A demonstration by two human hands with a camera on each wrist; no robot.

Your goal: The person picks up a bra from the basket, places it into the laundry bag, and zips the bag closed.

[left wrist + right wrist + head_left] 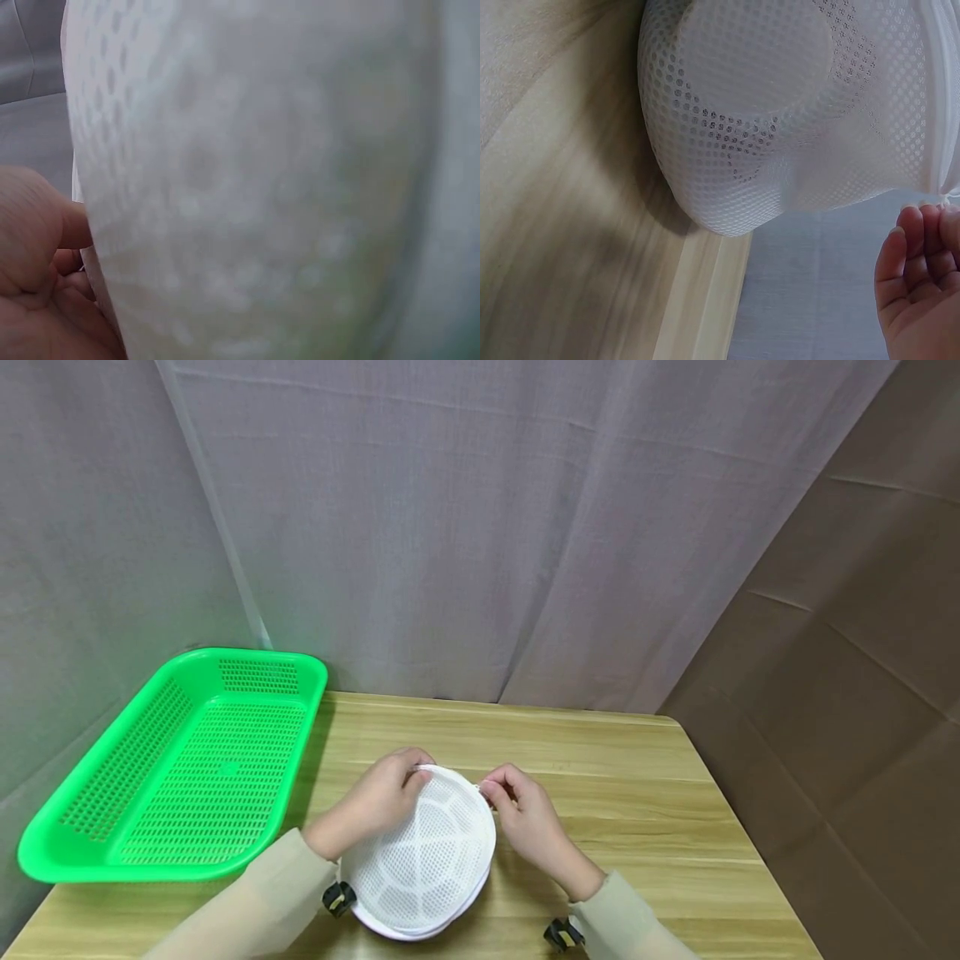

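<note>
The left hand point(384, 797) grasps the far left rim of a round white mesh bag point(423, 868), thumb on its face. The right hand point(531, 818) pinches at the rim's far right side, though its fingertips partly hide what exactly they hold. The bag is well forward of the light wood-grain desk's point(615, 793) back edge. A bright green rectangular plastic basket point(213, 777) covers the desk's back left corner.

A draped-off tabletop booth, this: a pale grey hanging fabric curtain point(450, 527) runs across the back and round the left, a creased brown fabric sheet point(862, 610) walls the right, and a yellowish wood-grain tabletop point(637, 810) sits snug between. Home, studio or workshop beyond? Cloth hides it; can't tell!
</note>
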